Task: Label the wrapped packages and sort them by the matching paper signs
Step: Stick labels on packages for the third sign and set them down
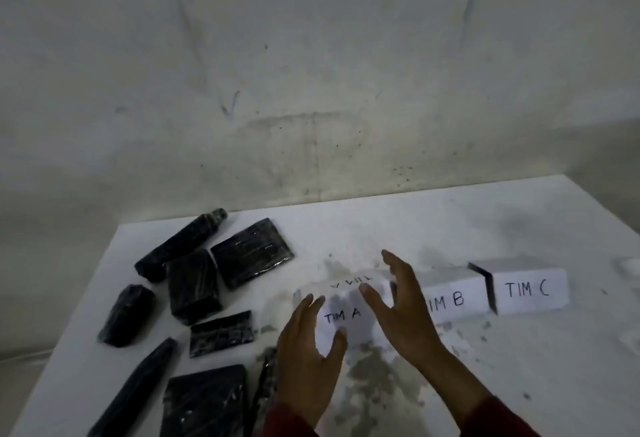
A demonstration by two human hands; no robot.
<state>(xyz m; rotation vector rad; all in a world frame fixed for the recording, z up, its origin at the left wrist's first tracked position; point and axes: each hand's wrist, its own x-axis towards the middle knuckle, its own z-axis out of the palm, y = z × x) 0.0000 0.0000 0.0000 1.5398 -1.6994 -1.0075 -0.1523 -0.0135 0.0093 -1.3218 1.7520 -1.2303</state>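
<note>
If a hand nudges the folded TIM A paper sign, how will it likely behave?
The TIM A sign is thin folded paper standing tent-like, so it is probably very light and would slide or tip easily. It would likely crumple if squeezed, and the table looks smooth.

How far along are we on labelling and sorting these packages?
Barely started. Done: signs TIM B and TIM C stand on the table. In hand: left hand and right hand flank the TIM A sign. Left: the black wrapped packages lie unsorted, no labels visible.
</note>
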